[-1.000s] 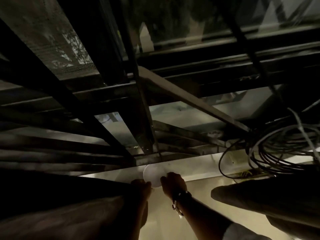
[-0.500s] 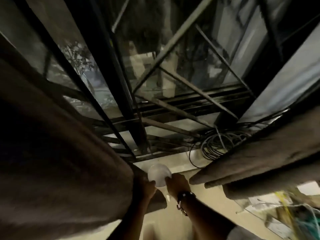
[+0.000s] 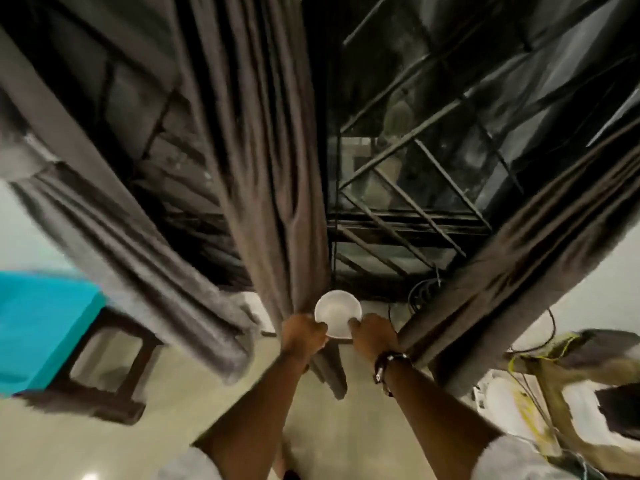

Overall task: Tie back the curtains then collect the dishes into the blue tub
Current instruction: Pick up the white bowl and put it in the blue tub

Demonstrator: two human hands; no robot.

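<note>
White bowl (image 3: 338, 313) between left hand (image 3: 302, 336) and right hand (image 3: 373, 336); plain grey-brown curtain (image 3: 270, 188) above left hand; teal cloth (image 3: 38, 327) far left; yellow cord (image 3: 526, 403) right.

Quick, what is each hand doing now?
Left hand: closed on the white bowl rim, against the curtain.
Right hand: closed on the bowl's other side.
</note>
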